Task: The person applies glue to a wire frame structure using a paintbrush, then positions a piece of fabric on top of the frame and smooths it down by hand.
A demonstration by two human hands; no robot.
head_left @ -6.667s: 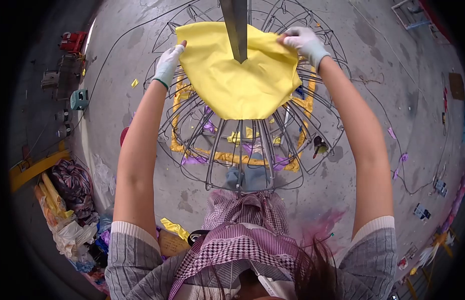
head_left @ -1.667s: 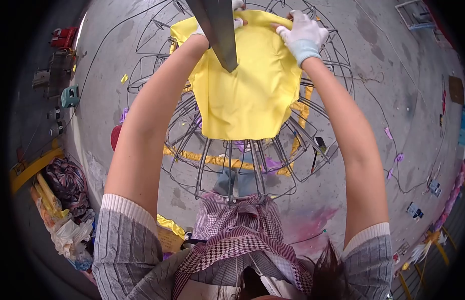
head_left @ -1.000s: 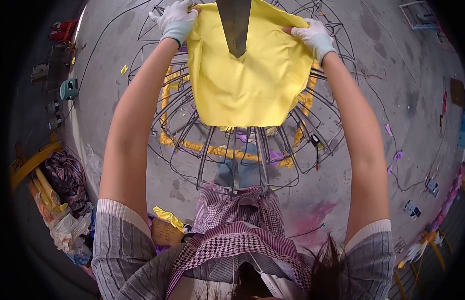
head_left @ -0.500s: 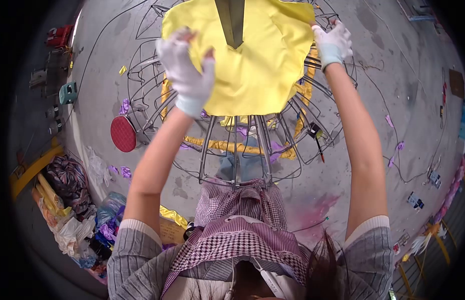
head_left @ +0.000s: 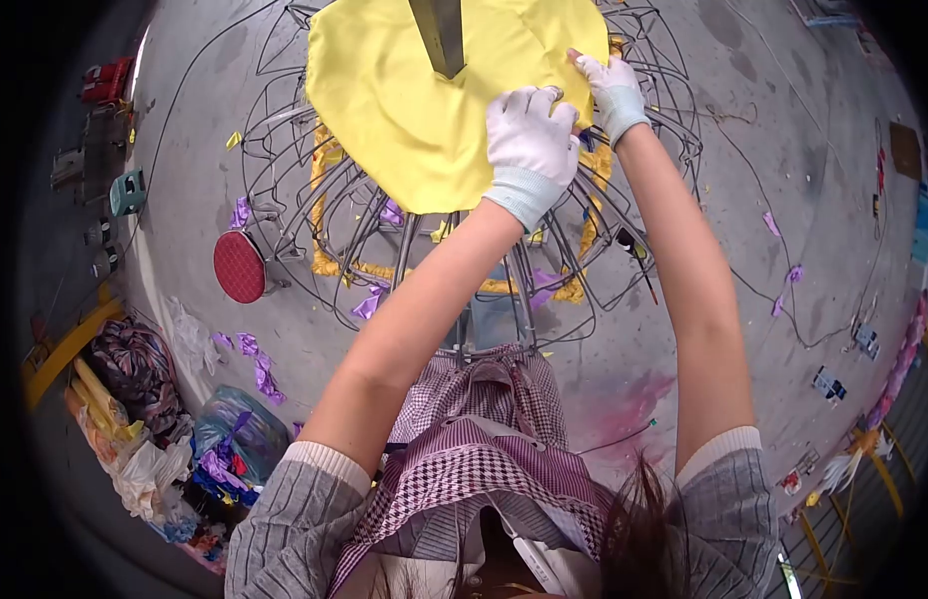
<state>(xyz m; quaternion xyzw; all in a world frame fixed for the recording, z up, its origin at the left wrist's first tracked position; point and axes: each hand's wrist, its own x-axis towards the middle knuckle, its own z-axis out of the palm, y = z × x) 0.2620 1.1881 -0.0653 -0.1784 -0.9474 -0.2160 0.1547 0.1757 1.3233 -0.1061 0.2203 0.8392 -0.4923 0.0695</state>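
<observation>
Yellow cloth (head_left: 404,120) lies over the top of a round wire frame (head_left: 409,240), with a grey metal post (head_left: 439,35) standing up through its middle. My left hand (head_left: 532,140), in a white glove with bare fingertips, reaches across to the cloth's right side, its fingers curled on the edge. Close by to the right, my right hand (head_left: 610,88), gloved the same way, pinches the cloth's right edge between thumb and fingers. The cloth's far edge runs out of the top of the view.
A red round stool (head_left: 239,267) stands left of the wire frame. Bags and cloth scraps (head_left: 234,439) are heaped at the lower left. A yellow-wrapped square frame (head_left: 324,200) shows beneath the wires. Cables (head_left: 758,215) run over the floor at right.
My left hand has swung from the cloth's left side to its right edge, near my right hand. My right hand has moved slightly left and down. The cloth has shifted left.
</observation>
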